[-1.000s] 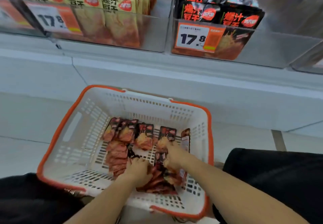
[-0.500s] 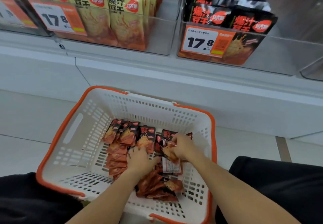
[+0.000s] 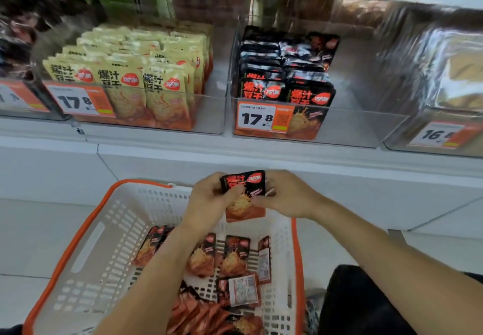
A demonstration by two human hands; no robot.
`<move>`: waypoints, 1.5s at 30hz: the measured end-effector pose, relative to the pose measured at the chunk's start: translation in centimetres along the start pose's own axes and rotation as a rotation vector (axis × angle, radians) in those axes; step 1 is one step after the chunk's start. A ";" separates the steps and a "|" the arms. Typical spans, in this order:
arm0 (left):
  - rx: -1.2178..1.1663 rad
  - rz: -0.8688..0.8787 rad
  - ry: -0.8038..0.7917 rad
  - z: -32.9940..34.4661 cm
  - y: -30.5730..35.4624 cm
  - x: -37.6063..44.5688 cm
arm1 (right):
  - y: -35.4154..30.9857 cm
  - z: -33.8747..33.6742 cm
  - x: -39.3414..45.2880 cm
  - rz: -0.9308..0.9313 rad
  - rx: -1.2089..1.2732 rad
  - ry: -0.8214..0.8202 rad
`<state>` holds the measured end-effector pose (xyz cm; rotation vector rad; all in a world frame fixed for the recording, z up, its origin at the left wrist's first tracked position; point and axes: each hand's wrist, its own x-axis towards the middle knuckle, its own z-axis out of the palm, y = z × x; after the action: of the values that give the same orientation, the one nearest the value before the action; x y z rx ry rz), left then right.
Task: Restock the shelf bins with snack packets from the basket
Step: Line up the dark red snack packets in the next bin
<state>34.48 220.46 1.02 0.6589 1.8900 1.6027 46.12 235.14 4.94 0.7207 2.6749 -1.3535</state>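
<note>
A black-and-red snack packet (image 3: 244, 196) is held upright above the basket's far rim. My left hand (image 3: 209, 201) grips its left side, thumb across the front. My right hand (image 3: 286, 195) pinches its right edge. Below, the white basket with an orange rim (image 3: 86, 243) holds several more black-and-red packets (image 3: 235, 256), some face down. On the shelf, a clear bin (image 3: 352, 131) holds matching black packets (image 3: 285, 73) in its left part, with room on its right.
A bin of yellow packets (image 3: 130, 78) stands left of the black one, with price tags reading 17.8. Another clear bin (image 3: 439, 131) sits at far right. A white shelf ledge (image 3: 183, 157) runs between bins and basket. Dark trouser knees show at the bottom corners.
Both hands have come up out of the basket holding a black-and-red packet together. The view has tilted up, showing more of the shelf bins.
</note>
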 end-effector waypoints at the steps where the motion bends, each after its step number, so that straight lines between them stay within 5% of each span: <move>1: 0.001 0.051 -0.003 0.4 1.7 -0.1 | -1.0 -1.8 -0.8 -0.036 -0.013 0.047; 5: 0.028 0.289 -0.054 2.1 8.4 -0.6 | -3.5 -7.7 -4.6 -0.151 -0.083 0.185; 10: 0.334 0.674 0.199 2.6 14.3 1.2 | -4.3 -15.4 -7.5 -0.238 -0.225 0.782; 13: 0.608 0.709 0.285 2.7 15.8 3.7 | -2.4 -19.5 -5.8 -0.151 -0.429 0.956; 18: 0.770 0.461 0.230 2.8 14.9 7.0 | -0.9 -22.4 0.2 0.042 -0.482 0.924; 24: 0.792 0.541 0.350 3.3 11.3 8.1 | 1.8 -24.9 8.9 0.216 -0.361 0.827; 27: 0.788 0.614 0.421 3.6 10.6 8.7 | 2.6 -26.6 13.0 0.317 -0.520 0.741; 32: 0.811 0.681 0.458 3.4 9.7 9.9 | 4.9 -28.2 17.8 0.344 -0.519 0.734; 36: 0.786 0.687 0.442 3.2 9.6 10.2 | 7.0 -27.6 18.8 0.272 -0.204 0.894; 45: 0.812 0.638 0.417 3.2 10.0 9.8 | 5.6 -26.4 17.9 0.283 -0.142 0.834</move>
<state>29.76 231.15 9.47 1.4686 2.8820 1.3164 36.69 265.21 12.33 1.8960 2.9780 -0.8944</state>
